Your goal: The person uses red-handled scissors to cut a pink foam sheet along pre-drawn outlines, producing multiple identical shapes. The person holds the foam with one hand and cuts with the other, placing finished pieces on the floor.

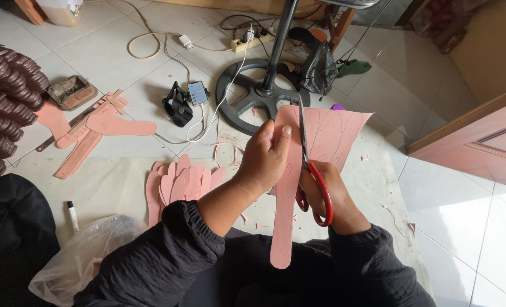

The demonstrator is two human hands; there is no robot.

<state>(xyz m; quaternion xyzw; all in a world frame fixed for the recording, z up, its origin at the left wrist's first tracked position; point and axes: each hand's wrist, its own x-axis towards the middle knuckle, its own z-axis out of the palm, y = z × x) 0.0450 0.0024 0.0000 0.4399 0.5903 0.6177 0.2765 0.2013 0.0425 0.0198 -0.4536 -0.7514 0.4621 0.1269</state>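
Left hand (266, 159) gripping pink sheet (327, 136), right hand (327, 190) working red-handled scissors (308, 165), blades seemingly parted

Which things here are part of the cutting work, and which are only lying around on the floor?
In the work:
left hand holding the pink sheet
right hand with the red scissors
cut soles

Lying about:
phone
marker
fan base
power strip
plastic bag

White tiled floor (469, 227), wooden door (486, 136) at right, daylight
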